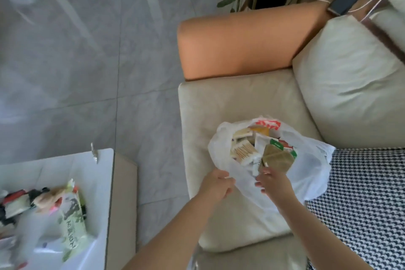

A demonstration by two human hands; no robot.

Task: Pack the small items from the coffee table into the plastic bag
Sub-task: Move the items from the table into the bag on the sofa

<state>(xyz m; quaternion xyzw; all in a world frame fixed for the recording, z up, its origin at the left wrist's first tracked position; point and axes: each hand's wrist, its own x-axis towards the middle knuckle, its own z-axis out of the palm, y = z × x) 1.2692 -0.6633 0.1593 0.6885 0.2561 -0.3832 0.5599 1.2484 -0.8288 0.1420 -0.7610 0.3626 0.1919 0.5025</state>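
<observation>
Head view: the thin white plastic bag sits low and right of centre on the cream sofa cushion, already holding packets. The left hand pinches its rim; the right hand holds an olive square packet at the mouth, grip curled. This looks like mid-packing. Next, return to the white surface, lower left, where the remaining small items lie.

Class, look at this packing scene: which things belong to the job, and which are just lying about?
Belonging to the job:
white plastic bag of small packets
left hand, gripping the bag's rim
right hand
pile of small items on the white coffee table

Just lying about:
cream sofa cushion
orange armrest
houndstooth fabric
</observation>
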